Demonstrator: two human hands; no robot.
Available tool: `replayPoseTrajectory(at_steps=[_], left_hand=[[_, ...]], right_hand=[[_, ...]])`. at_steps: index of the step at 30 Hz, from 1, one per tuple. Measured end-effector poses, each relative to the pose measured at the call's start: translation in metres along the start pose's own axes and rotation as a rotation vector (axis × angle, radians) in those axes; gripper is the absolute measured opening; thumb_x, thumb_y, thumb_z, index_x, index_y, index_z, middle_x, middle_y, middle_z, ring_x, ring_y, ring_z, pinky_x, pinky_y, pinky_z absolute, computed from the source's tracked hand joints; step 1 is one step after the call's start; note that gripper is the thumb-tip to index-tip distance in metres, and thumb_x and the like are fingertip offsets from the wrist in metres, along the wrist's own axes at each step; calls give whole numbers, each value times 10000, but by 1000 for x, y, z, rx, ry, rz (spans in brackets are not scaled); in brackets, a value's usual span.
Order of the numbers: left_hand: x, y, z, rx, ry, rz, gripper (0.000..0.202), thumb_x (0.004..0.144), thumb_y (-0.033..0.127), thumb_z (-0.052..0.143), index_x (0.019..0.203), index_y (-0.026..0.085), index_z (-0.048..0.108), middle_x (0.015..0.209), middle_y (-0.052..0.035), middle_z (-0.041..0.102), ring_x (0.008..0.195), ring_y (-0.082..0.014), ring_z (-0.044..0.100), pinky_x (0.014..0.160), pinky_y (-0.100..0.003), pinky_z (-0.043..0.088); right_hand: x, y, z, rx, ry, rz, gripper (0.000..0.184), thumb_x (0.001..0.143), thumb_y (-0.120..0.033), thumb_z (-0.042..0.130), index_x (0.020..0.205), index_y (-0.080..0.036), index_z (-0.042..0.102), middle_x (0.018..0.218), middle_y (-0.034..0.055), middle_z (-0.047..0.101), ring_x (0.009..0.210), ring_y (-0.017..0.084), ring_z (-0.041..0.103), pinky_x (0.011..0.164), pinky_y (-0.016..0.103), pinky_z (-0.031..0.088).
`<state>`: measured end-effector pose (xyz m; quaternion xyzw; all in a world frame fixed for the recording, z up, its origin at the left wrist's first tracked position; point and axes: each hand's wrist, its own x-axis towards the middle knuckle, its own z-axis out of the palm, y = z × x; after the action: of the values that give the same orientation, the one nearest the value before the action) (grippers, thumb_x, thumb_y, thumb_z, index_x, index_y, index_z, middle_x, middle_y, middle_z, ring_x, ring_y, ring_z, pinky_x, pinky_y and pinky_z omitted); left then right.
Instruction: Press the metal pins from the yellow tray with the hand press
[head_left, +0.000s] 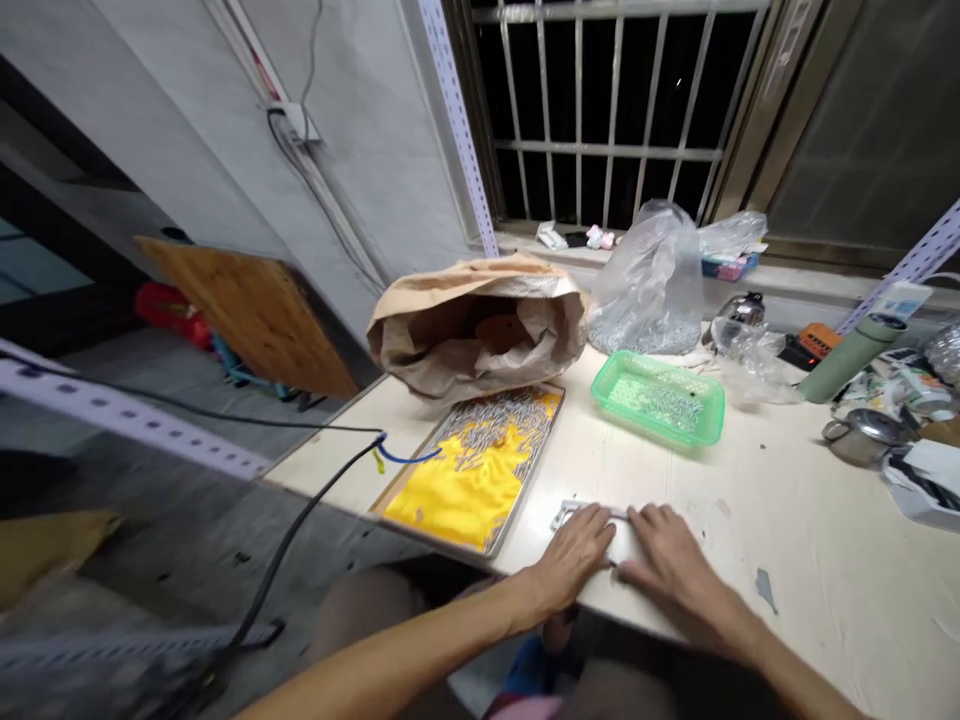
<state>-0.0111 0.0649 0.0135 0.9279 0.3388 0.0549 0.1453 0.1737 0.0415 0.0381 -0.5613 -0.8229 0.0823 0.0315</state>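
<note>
A slim silvery metal piece with cut-outs at its left end [566, 512] lies at the front of the table. My left hand [574, 555] is closed over it, palm down, hiding much of it. From the other side my right hand [675, 560] grips its right end, the fingertips on the far edge and the thumb on the near side. A small dark tip shows between the two thumbs; what it belongs to I cannot make out. Left of my hands lies a shallow tray [516, 500] with a yellow cloth [450, 490] and many small metal pins [499, 425].
Beyond my hands stands a green plastic basket [607, 400] with small metal pieces. An open brown paper sack [420, 350] leans over the tray's far end. A clear plastic bag [645, 280], green bottle [855, 355] and metal cup [870, 440] stand farther back. A black cable [292, 530] hangs at left.
</note>
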Motion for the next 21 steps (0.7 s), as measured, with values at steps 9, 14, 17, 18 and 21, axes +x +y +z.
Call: replayPoseTrajectory(at_steps=[9, 14, 17, 18, 21], left_hand=[[-20, 23, 17, 120, 74, 153, 247, 920, 83, 337, 991, 115, 571, 938, -105, 606, 906, -204, 539, 942, -373, 399], [-23, 20, 30, 150, 153, 132, 262, 915, 81, 348, 1054, 107, 569, 999, -120, 618, 942, -201, 553, 910, -348, 431], [-29, 20, 39, 134, 113, 126, 234, 917, 110, 378, 1037, 128, 578, 932, -95, 635, 875, -184, 577, 797, -304, 477], [-32, 20, 40, 131, 105, 129, 225, 923, 131, 383, 1032, 142, 579, 914, -82, 638, 855, -176, 582, 773, -291, 481], [-46, 19, 37, 107, 129, 108, 196, 943, 214, 396, 1009, 210, 581, 909, -31, 644, 884, -131, 584, 799, -225, 472]], right_hand=[[46, 31, -10, 13, 52, 23, 229, 907, -271, 434, 855, -184, 640, 868, 88, 631, 827, 228, 525, 733, 357, 382], [65, -24, -16, 31, -55, -338, 227, 889, -236, 495, 1037, -261, 666, 998, 58, 635, 917, 220, 495, 769, 348, 362], [80, -57, -10, 20, -201, -543, 150, 861, -262, 555, 874, -275, 704, 956, 36, 641, 931, 203, 479, 750, 320, 351], [85, -64, -8, -5, -233, -572, 152, 857, -261, 556, 824, -254, 705, 939, 46, 641, 928, 203, 475, 745, 320, 347], [98, -76, 1, -86, -267, -641, 174, 845, -194, 532, 766, -192, 688, 901, 83, 640, 916, 205, 475, 735, 326, 340]])
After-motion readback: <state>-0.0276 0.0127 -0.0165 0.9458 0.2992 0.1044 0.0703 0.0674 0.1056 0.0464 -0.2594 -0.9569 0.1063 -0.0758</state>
